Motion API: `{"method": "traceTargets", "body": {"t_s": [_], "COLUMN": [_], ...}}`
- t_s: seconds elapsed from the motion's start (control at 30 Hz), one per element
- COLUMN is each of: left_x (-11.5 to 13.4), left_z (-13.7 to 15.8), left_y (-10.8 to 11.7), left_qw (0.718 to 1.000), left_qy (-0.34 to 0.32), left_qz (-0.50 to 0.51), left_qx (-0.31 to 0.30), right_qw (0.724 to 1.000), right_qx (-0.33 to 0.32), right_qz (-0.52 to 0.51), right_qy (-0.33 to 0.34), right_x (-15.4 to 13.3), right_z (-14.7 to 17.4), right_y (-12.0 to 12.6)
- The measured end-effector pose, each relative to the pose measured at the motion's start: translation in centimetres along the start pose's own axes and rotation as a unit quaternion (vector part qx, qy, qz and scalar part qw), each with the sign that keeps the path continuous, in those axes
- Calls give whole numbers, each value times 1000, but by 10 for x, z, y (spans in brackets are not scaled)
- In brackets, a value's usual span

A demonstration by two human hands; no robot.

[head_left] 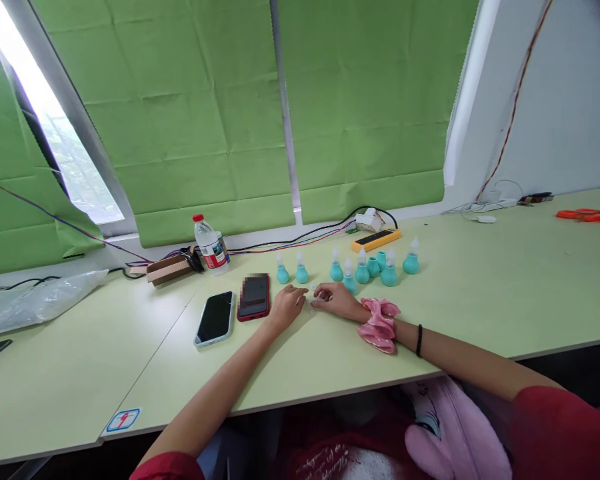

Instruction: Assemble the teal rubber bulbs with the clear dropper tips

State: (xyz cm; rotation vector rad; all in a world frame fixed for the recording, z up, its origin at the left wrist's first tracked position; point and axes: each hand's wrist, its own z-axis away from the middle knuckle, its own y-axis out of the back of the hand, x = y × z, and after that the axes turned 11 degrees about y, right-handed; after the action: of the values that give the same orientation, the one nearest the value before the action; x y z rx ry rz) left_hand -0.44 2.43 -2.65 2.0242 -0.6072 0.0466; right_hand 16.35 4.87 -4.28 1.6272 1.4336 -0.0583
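Note:
My left hand (286, 305) rests low over the table, fingers loosely bent and pointing toward the right hand. I see nothing held in it. Close by, my right hand (336, 299) has thumb and fingers drawn together at a small whitish piece, too small to name. Tiny white pieces (313, 311) lie on the tabletop between the hands. Behind them stand several turquoise round-bodied bulb-shaped pots, most with a white pointed top, such as the left pot (283, 274) and the right pot (411, 263). Two turquoise pots (373, 267) in the cluster show no white top.
Left of my hands lie a red-cased phone (254, 297) and a clear-cased phone (215, 319). A water bottle (211, 247), a cardboard box (174, 268) and a yellow power strip (377, 240) stand behind, along with cables. Orange-handled scissors (589, 215) lie far right.

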Motion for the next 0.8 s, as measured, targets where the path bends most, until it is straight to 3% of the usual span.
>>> {"method": "traceTargets", "body": {"t_s": [0.13, 0.3, 0.47, 0.8], "left_x": [5, 10, 8, 7], "left_z": [3, 6, 5, 5], "left_y": [0, 0, -3, -2], "left_qw": [989, 960, 947, 942], "left_qy": [46, 71, 89, 106], "left_qz": [134, 271, 304, 316], "left_qx": [34, -12, -50, -37], "right_qw": [977, 923, 912, 928], "right_qx": [20, 36, 33, 35], "right_qz": [-182, -327, -344, -304], "right_qy": [-105, -198, -221, -213], "right_x": [10, 8, 5, 6], "right_z": [-2, -3, -3, -3], "right_y": [1, 3, 4, 4]}}
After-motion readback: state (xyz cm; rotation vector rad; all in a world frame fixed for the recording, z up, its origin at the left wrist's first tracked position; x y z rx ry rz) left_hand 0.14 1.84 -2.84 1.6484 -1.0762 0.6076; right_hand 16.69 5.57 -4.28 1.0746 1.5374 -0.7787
